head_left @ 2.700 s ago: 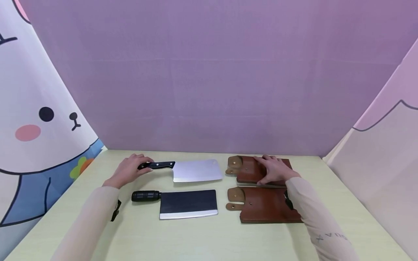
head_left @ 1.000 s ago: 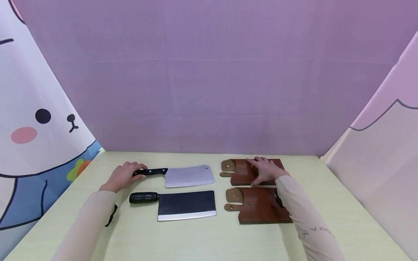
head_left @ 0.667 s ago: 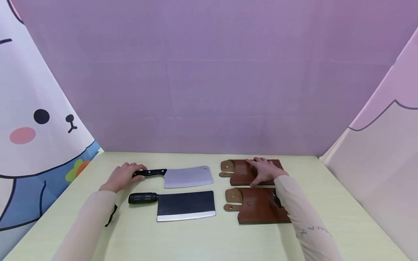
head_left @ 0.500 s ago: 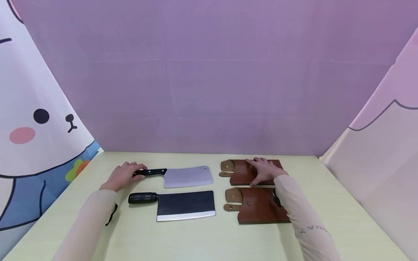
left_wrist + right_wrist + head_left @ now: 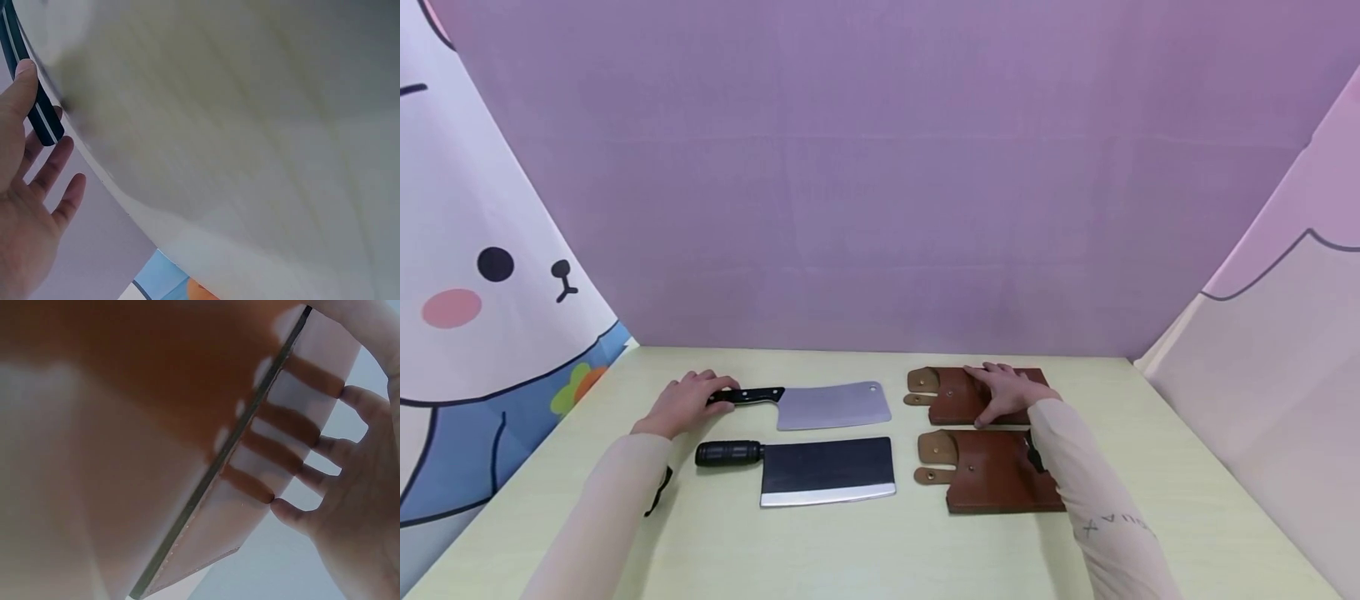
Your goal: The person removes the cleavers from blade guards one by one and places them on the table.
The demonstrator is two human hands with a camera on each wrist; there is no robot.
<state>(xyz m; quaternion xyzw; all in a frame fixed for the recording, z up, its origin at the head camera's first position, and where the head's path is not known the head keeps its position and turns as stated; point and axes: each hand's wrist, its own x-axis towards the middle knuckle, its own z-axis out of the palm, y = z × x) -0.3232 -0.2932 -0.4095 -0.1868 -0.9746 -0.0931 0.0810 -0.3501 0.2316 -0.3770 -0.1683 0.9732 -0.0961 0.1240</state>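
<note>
My left hand point(image 5: 685, 406) pinches the black riveted handle point(image 5: 755, 396) of a silver cleaver point(image 5: 833, 406) at its butt end. The blade points right. In the left wrist view, my thumb lies over that handle point(image 5: 28, 81) and the other fingers are spread. My right hand point(image 5: 1009, 393) rests spread across the far brown leather sheath point(image 5: 949, 407), thumb at its near edge. In the right wrist view, fingertips touch the glossy surface of this sheath point(image 5: 200, 550). Nearer me lie a dark-bladed cleaver point(image 5: 826, 467) with a ribbed black handle and a second brown sheath point(image 5: 1003, 483).
Everything lies on a pale wooden table point(image 5: 850, 554). A purple cloth backdrop point(image 5: 880, 200) stands behind it, with cartoon-printed panels point(image 5: 490, 333) at the sides. My right forearm point(image 5: 1097, 508) hides the right end of the near sheath.
Since the oldest frame, the silver cleaver and far sheath have shifted slightly left and nearer, along with my hands. Over the last half second almost nothing has moved.
</note>
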